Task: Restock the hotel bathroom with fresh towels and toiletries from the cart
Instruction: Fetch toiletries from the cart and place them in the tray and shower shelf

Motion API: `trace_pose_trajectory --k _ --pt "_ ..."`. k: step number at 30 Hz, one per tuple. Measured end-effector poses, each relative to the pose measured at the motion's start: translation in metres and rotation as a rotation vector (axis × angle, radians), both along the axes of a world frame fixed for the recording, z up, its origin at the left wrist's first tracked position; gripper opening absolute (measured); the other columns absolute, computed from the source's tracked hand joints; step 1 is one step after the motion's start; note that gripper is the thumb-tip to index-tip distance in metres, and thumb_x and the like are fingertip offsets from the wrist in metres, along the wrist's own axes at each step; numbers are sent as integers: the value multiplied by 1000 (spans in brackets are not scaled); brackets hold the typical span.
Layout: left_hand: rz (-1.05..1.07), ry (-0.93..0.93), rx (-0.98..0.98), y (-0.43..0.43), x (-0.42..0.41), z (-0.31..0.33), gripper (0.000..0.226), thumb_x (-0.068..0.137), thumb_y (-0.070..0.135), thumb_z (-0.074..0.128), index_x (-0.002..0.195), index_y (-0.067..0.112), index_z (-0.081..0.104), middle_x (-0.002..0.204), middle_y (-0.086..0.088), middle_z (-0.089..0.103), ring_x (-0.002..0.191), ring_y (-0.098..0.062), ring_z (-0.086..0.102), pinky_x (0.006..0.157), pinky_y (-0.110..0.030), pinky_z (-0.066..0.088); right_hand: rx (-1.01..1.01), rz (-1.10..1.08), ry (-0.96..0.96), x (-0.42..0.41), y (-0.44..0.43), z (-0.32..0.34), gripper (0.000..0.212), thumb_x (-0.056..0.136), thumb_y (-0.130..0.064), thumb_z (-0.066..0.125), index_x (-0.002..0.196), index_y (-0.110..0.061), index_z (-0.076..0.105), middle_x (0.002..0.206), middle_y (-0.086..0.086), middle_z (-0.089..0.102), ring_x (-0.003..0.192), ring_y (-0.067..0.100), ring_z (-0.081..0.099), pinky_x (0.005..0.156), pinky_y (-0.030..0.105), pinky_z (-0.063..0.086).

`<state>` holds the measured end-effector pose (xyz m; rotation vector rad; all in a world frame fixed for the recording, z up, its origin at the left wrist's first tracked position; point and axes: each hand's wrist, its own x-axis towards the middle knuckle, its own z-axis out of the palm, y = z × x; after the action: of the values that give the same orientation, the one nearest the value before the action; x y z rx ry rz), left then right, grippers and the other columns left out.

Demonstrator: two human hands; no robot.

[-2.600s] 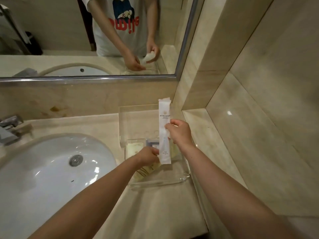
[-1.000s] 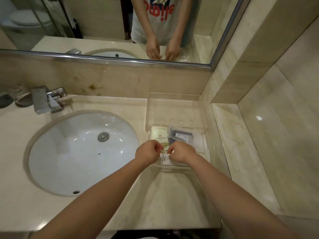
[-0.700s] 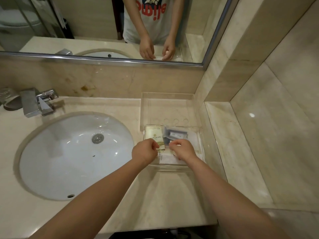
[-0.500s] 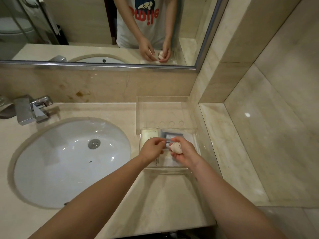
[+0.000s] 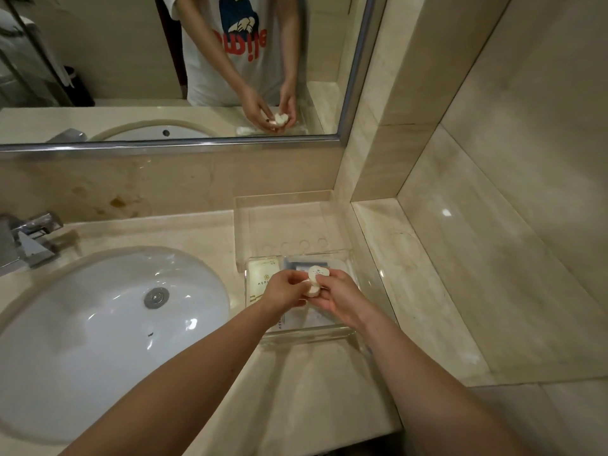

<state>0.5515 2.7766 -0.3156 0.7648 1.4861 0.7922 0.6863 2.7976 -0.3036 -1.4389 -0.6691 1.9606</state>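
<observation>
Both hands over tray [image 5: 306,335] right of sink [image 5: 98,324], right hand [image 5: 339,301] and left hand [image 5: 283,291] pinching white packets [image 5: 316,281]

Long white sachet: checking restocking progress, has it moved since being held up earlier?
Yes. The sachet went down: held upright above the clear tray before, it now lies flat inside it.

Long white sachet [image 5: 309,319], earlier held upright above clear tray [image 5: 306,334] by right hand [image 5: 339,297], now lies flat in tray beneath both hands. Right hand now holds small white packets [image 5: 315,281], lifted just above tray. Left hand [image 5: 284,289], earlier down among tray contents, now pinches packets too. View shifted: more of sink [image 5: 98,324] shows.
</observation>
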Motion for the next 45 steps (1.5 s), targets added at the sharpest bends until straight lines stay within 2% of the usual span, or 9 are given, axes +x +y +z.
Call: trace_pose_trajectory --k 5,9,11,15,23,27,33,38,45 --pt "71 -66 -19 8 2 -2 29 84 -10 64 109 3 63 102 -15 68 93 -26 68 72 -28 60 7 -20 -6 3 6 -8 24 101 -5 46 124 0 53 116 22 68 102 30 70 84 39 58" --pt "30 81 8 14 1 -13 32 81 -8 69 108 8 66 95 -3 64 95 -22 65 82 -35 59 136 4 -434 8 14 -16 23 95 -9 55 116 -12 61 114 8 67 99 21 65 74 27 53" --pt "-31 209 37 15 -1 -21 28 81 -2 70 104 13 68 95 1 66 96 -19 66 89 -38 56 215 79 -626 13 16 -22 21 90 -9 59 110 -13 65 107 6 68 94 19 62 76 28 50" --pt "-130 383 105 13 -1 -32 23 83 6 70 104 18 70 93 6 68 86 -11 64 84 -28 54 247 252 -799 20 14 -36 30 86 -14 66 116 -15 66 105 -1 66 102 18 63 89 29 50" --pt "-158 515 182 9 -1 -42 27 83 11 68 105 26 73 93 13 71 82 -2 63 73 -18 49 279 291 -912 21 16 -50 15 85 -20 66 97 -27 58 92 -8 61 91 17 63 78 28 48" --pt "-172 619 240 9 -1 -44 22 83 16 67 101 28 71 99 10 66 78 -3 61 71 -21 49 314 256 -942 20 14 -52 15 85 -16 64 98 -25 63 94 -7 63 92 18 63 76 27 47" --pt "-116 658 263 0 -4 -41 21 84 7 62 95 24 63 99 5 57 81 -10 58 74 -28 51 449 197 -947 19 4 -49 31 88 -9 59 114 -21 68 116 -1 61 99 13 61 82 24 46" --pt "-91 671 280 -19 -6 -38 23 88 10 58 90 33 59 97 12 59 84 -5 56 69 -21 47 571 228 -947 16 -18 -41 25 85 -8 59 98 -27 68 106 -12 61 93 7 58 75 26 49" --pt "-179 816 447 -57 -14 -38 19 78 16 65 96 23 67 99 5 62 95 -16 56 80 -29 46 792 504 -1008 23 -52 -45 19 77 -29 68 96 -28 67 114 -15 58 114 10 50 93 25 42"
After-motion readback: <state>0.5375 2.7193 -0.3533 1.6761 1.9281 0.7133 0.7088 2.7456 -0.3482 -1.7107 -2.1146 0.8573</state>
